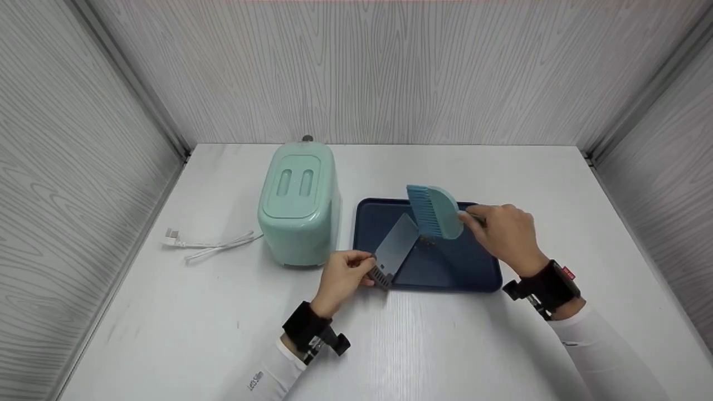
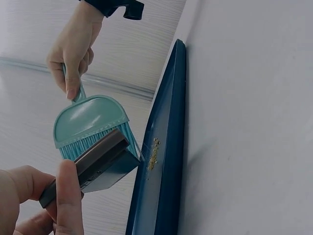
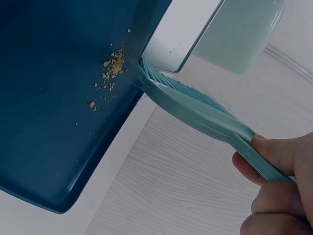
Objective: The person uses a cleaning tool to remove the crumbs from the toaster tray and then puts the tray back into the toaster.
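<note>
My left hand (image 1: 348, 275) pinches the dark grey slotted handle of a toaster crumb tray (image 1: 398, 245), a flat shiny plate tilted over a dark blue serving tray (image 1: 468, 270). A few specks lie on the plate. My right hand (image 1: 509, 236) grips the handle of a mint-green hand brush (image 1: 444, 214). Its blue-green bristles (image 3: 186, 90) touch the plate's far end in the right wrist view. A small heap of yellowish crumbs (image 3: 113, 66) lies on the blue tray, below the bristles. In the left wrist view, the crumb tray's handle (image 2: 93, 161) hides part of the bristles.
A mint-green toaster (image 1: 298, 206) with a lid on top stands left of the blue tray. Its white power cord (image 1: 217, 245), with a plug, lies on the white table (image 1: 234, 328). Wood-grain panels (image 1: 367, 72) stand behind and at both sides.
</note>
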{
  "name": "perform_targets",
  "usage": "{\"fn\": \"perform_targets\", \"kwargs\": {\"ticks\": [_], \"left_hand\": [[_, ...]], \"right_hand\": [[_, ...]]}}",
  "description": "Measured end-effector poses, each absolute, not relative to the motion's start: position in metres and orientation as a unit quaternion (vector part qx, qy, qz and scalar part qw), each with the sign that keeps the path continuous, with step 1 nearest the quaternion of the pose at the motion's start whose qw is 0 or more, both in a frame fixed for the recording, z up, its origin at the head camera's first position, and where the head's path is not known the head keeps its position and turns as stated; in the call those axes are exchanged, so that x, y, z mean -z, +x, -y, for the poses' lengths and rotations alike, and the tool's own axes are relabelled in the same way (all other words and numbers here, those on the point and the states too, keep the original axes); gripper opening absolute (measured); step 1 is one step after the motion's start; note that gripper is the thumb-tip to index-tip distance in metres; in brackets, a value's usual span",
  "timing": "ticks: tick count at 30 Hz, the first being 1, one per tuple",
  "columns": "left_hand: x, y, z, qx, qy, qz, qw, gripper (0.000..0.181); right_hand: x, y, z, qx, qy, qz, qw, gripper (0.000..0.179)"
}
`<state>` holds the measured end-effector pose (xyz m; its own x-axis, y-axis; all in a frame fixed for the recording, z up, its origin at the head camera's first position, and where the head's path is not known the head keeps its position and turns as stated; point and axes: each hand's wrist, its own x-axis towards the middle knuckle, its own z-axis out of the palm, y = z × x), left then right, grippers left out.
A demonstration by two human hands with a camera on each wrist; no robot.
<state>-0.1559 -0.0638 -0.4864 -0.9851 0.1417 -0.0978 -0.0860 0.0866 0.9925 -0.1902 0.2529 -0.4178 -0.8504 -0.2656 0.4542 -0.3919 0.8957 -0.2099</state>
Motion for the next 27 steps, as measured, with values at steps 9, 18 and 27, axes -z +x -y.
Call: {"fn": "perform_targets", "kwargs": {"ticks": [9,18,27], "left_hand": [[0.486,-0.157,0.065,-0.678,0.022,-0.731,0.082,0.025],[0.486,-0.158,0.066,-0.678,0.023,-0.731,0.078,0.025],[0.486,-0.158,0.066,-0.678,0.02,-0.731,0.077,0.023]], "right_hand": [[0.415,-0.188,-0.254,-0.144,0.165,0.949,0.227,0.021],[0.407,-0.186,-0.244,-0.179,0.171,0.942,0.226,0.023],[0.401,-0.188,-0.235,-0.265,0.166,0.934,0.17,0.027]]}}
